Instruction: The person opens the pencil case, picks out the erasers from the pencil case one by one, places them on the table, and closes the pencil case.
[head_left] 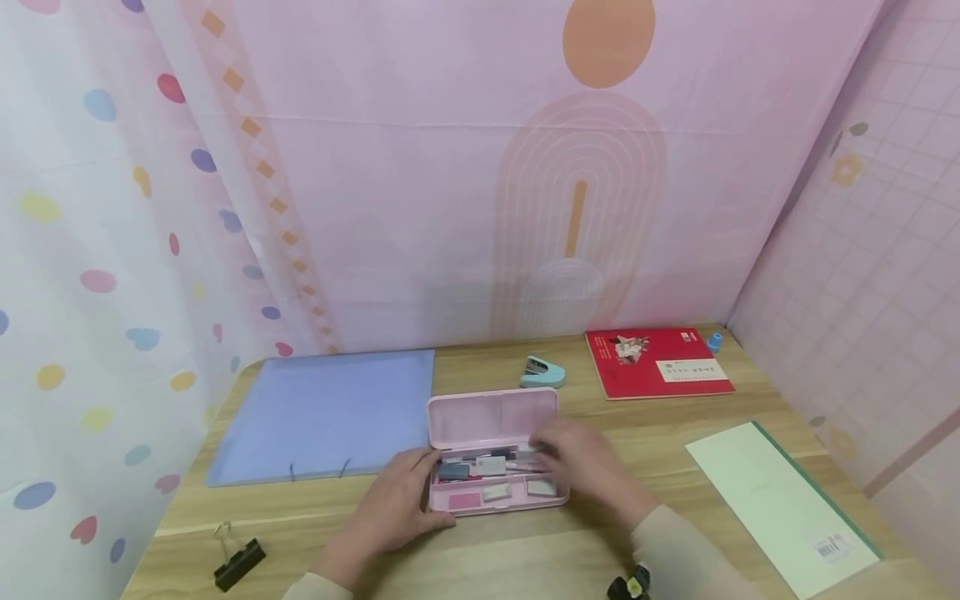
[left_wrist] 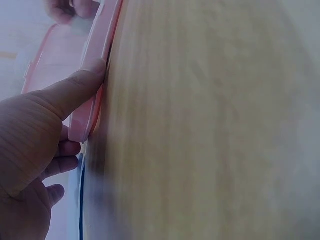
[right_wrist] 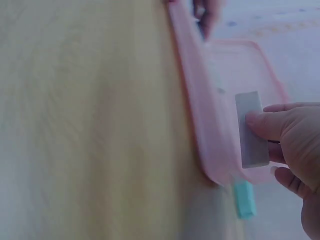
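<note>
An open pink pencil case (head_left: pixel 491 417) lies mid-desk, its lid raised at the back, with several small items in its tray. My left hand (head_left: pixel 420 492) grips the case's left end; in the left wrist view the thumb (left_wrist: pixel 80 85) presses on the case's pink rim (left_wrist: pixel 97 60). My right hand (head_left: pixel 551 454), blurred, hovers over the tray's right half. In the right wrist view its thumb (right_wrist: pixel 272 122) pinches a flat grey rectangular piece (right_wrist: pixel 251 142) above the case (right_wrist: pixel 200 125).
A blue folder (head_left: pixel 322 412) lies left of the case. Behind it are a teal stapler (head_left: pixel 542 372) and a red book (head_left: pixel 656 361). A pale green notebook (head_left: pixel 780 504) sits at right. A black binder clip (head_left: pixel 238 562) lies front left. Pink walls enclose the desk.
</note>
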